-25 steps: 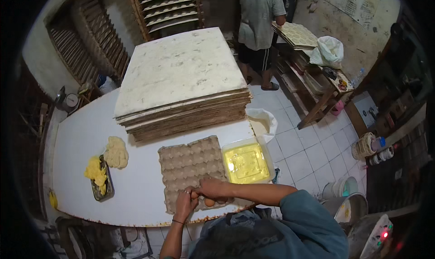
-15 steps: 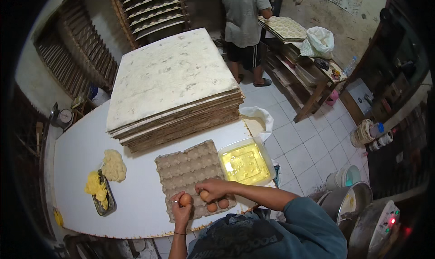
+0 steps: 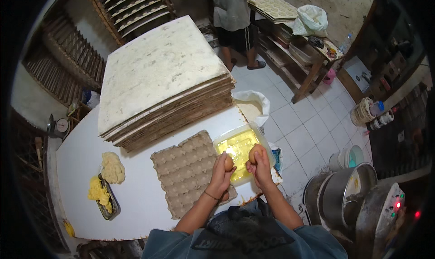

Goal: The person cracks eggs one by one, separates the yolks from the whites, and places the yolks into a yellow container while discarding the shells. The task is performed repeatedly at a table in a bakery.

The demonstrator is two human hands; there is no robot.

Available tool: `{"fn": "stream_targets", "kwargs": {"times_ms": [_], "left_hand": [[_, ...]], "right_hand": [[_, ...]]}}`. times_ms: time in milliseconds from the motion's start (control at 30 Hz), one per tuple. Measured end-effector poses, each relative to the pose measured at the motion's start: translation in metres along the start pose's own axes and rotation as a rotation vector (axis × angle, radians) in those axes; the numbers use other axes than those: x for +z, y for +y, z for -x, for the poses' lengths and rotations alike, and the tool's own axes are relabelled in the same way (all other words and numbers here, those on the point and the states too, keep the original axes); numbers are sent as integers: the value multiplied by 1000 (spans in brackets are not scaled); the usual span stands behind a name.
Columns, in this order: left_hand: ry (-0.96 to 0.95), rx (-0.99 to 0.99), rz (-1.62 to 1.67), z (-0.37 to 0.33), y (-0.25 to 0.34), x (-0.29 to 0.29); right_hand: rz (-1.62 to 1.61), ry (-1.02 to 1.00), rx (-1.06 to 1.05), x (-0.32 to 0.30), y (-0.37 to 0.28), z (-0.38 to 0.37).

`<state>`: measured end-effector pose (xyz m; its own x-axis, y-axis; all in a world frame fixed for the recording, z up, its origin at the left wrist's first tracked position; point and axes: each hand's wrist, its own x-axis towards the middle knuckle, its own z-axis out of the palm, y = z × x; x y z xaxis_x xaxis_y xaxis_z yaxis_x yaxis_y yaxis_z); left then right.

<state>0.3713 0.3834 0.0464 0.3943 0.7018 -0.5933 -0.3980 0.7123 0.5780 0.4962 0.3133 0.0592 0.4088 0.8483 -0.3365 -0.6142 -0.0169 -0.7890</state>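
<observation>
Brown egg (image 3: 229, 163) gripped in left hand (image 3: 220, 177) | second egg (image 3: 254, 154) in right hand (image 3: 262, 167) | both over tub (image 3: 222, 143) rim

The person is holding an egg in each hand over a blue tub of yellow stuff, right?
Not quite. The tub is clear plastic, not blue; the yellow comes from the liquid inside it. The rest holds: in the head view the left hand holds one brown egg and the right hand holds another egg, both above the tub.
</observation>
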Motion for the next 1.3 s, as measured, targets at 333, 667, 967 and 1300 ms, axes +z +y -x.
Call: {"fn": "stream_targets", "kwargs": {"times_ms": [333,667,967,1300], "left_hand": [[-17,92,-34,-16,-30,9],[-71,83,68,-15,-28,-1],[-15,75,141,-31,-52,-8],[-8,20,84,-17,-34,5]], "right_hand": [[343,292,-377,5,10,4],[-33,170,-96,-8,9,-13],[338,194,-280,-2,20,-7],[236,258,-248,-9,13,-7]]}}
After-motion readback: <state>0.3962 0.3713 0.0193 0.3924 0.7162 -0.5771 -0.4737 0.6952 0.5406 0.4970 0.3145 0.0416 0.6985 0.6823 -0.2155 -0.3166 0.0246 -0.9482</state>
